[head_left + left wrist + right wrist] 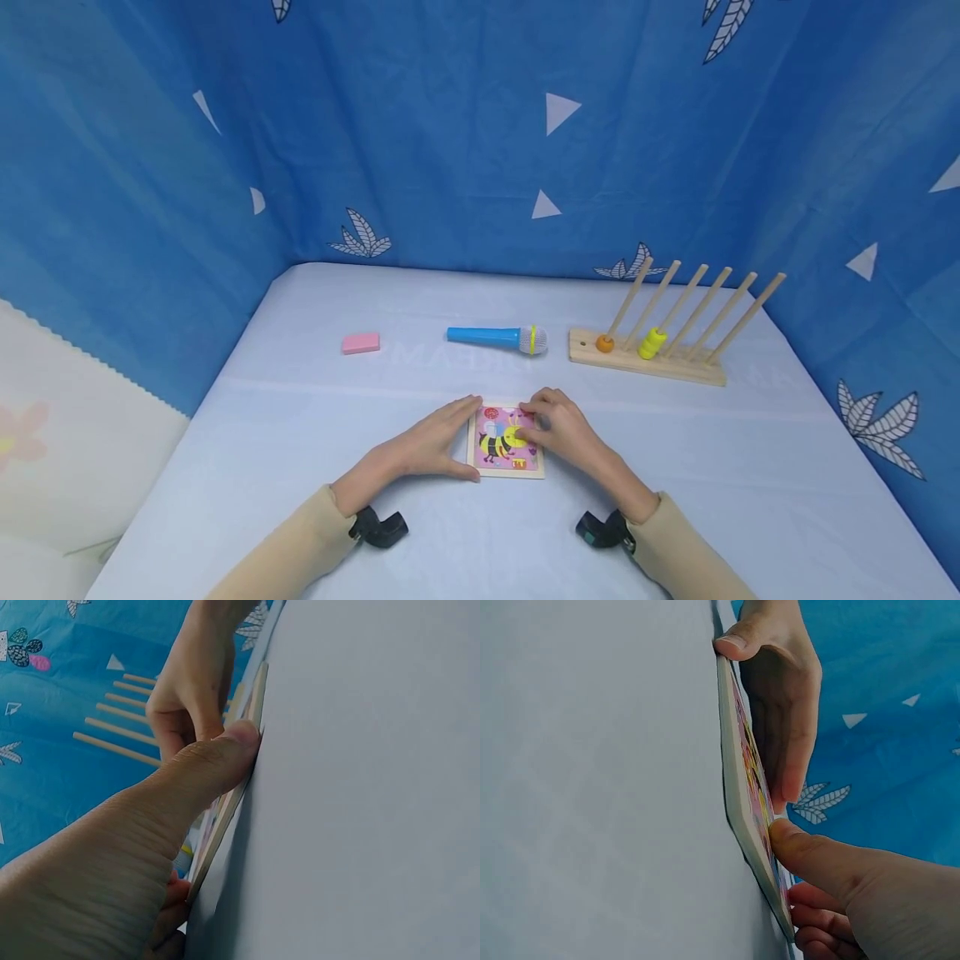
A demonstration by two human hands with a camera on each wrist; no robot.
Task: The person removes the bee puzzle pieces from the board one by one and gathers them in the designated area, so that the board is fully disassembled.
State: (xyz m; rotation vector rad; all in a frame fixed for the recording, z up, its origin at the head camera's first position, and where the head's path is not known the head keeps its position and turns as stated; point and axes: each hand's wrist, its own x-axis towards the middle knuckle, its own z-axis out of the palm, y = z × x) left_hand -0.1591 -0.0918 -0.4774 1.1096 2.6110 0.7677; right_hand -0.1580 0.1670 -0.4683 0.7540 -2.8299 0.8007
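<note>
flanking the puzzle (501,443), left hand (433,442) lies spread along its left edge, right hand (568,427) pinches its right side.

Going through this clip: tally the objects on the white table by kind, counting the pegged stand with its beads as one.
Square pink-and-yellow bee puzzle with wooden frame: 1
Pink rectangular block: 1
Blue toy microphone with grey head: 1
Pale wooden six-peg stand with orange and yellow beads: 1
Total: 4
</note>
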